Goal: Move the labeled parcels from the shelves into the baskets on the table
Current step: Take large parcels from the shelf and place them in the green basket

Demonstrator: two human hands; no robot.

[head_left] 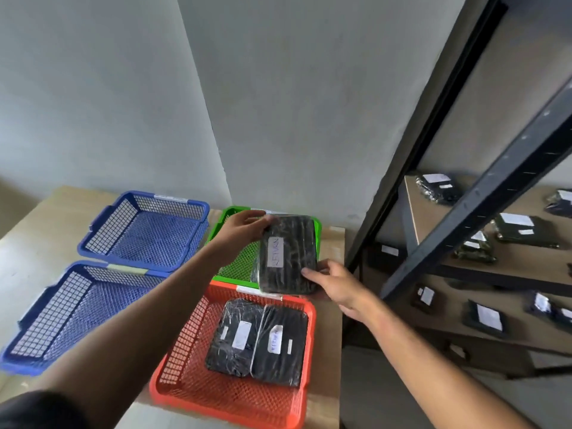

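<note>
both hands (247,226) (332,281) grip the wrapped parcel (286,253) by opposite ends; it looks flat, stiffish, light, its film probably slippery.

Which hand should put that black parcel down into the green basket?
Probably the left hand: it grips the parcel's far end, right over the green basket. The right hand holds the near corner, beyond the basket's edge.

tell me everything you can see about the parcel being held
The parcel is a flat black rectangle wrapped in shiny plastic film, with a white handwritten label on top. It is held tilted above the green basket, its near end over the orange basket's far rim. The left hand grips its far corner; the right hand holds its near edge.
</note>
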